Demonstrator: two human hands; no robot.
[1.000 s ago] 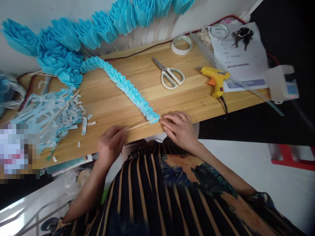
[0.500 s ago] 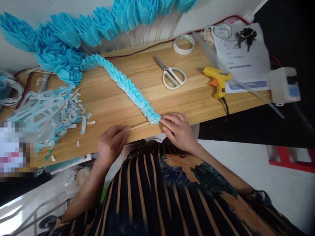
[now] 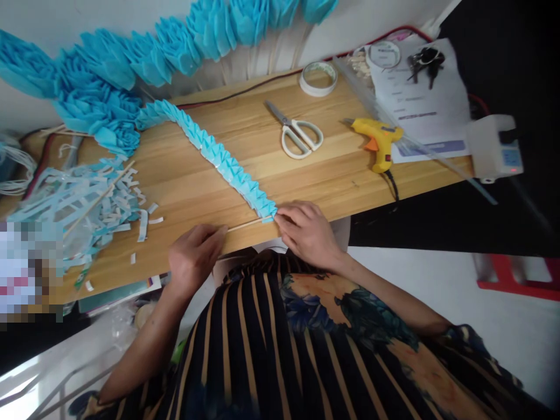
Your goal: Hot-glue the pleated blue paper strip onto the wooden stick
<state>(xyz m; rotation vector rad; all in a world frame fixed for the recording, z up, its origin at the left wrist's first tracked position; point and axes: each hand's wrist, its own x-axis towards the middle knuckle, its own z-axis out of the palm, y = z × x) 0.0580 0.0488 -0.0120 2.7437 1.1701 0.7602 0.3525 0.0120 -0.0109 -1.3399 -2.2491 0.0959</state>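
Note:
A long strip of folded light-blue paper (image 3: 219, 157) runs diagonally across the wooden table (image 3: 332, 175), from the back left to the front edge. A thin wooden stick (image 3: 247, 223) lies at its near end. My left hand (image 3: 192, 259) is closed on the stick's left end. My right hand (image 3: 308, 233) rests on the table edge, with its fingertips pinching the near tip of the blue strip where the stick meets it.
Scissors (image 3: 295, 131), a yellow glue gun (image 3: 378, 143), a tape roll (image 3: 318, 79), papers (image 3: 420, 99) with keys (image 3: 422, 61) and a white device (image 3: 494, 153) lie to the right. Blue paper scraps (image 3: 87, 204) heap at left. Blue paper flowers (image 3: 131, 64) line the wall.
Both hands hold the same grip on stick and strip. Only the view has shifted slightly.

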